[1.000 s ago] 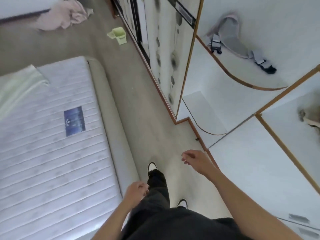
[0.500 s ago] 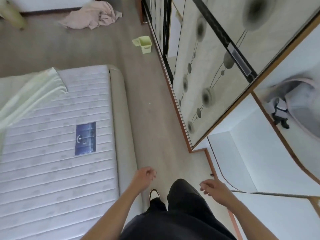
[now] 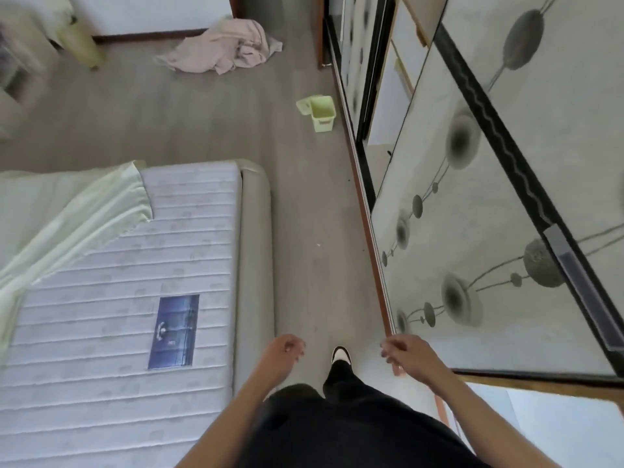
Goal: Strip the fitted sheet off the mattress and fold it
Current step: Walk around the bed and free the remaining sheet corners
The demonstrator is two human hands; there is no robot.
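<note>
The fitted sheet (image 3: 67,214) is seen peeled back to the far-left part of the mattress (image 3: 135,315), well ahead-left of both grips, prob. for stripping from that end, w/ left hand (image 3: 282,352) & right hand (image 3: 405,354) hung loosely curled, nothing grasped.

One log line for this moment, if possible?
phase: walking beside mattress | fitted sheet: partly peeled | left hand: empty | right hand: empty
</note>
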